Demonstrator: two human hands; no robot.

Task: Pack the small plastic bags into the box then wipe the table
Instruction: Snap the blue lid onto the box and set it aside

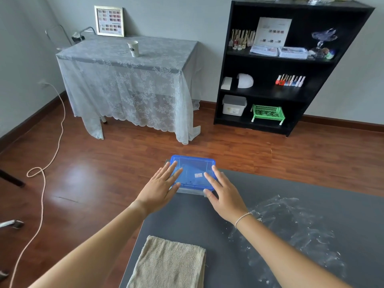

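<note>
A clear plastic box with a blue lid (192, 170) sits at the far left corner of the dark grey table (207, 221). My left hand (161, 187) lies flat on the lid's left side, fingers spread. My right hand (223, 193) rests flat on the lid's right side, fingers also spread. Neither hand grips anything. What is inside the box cannot be made out through the lid. A folded beige towel (169, 265) lies at the table's near left edge. White powdery smears (291, 231) cover the table to the right.
The table's left edge runs close by the towel and the box. Beyond it are a wooden floor, a lace-covered table (128, 80) with a paper cup (133, 48), a black shelf unit (291, 65), and a cord (41, 179) on the floor at left.
</note>
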